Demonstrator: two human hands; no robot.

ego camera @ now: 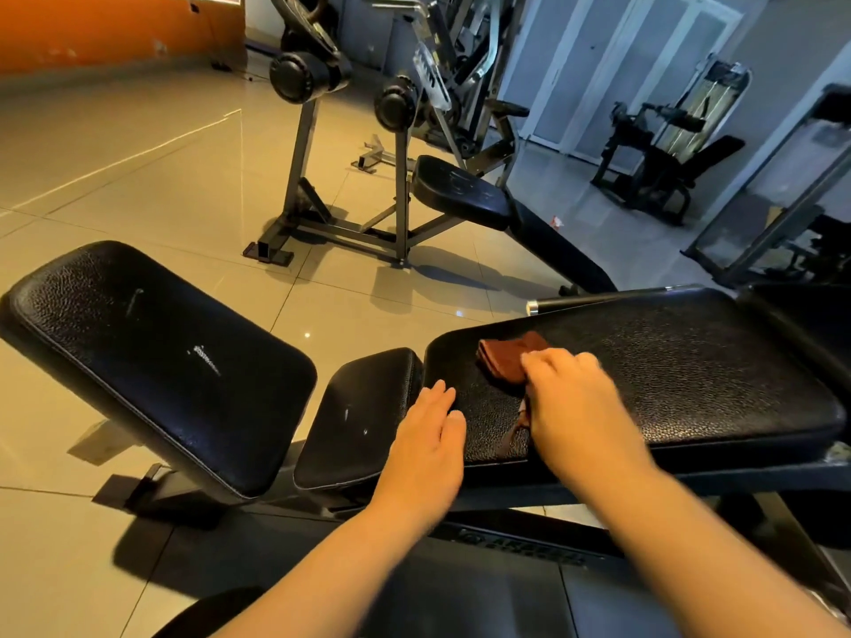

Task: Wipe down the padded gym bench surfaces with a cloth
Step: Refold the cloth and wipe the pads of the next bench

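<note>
Glossy beige floor tiles [138,177] run under the long black pebbled-vinyl bench pad [690,361], whose long axis stretches away to the right of your right hand [575,407], so that hand looks the nearer one to sweep it. Your right hand curls over the rust-brown folded cloth [506,356], pressing it onto the pad. Your left hand [428,439] lies flat, fingers straight, on the pad's end just left of it, not touching, with the small black square pad [359,416] farther left
</note>
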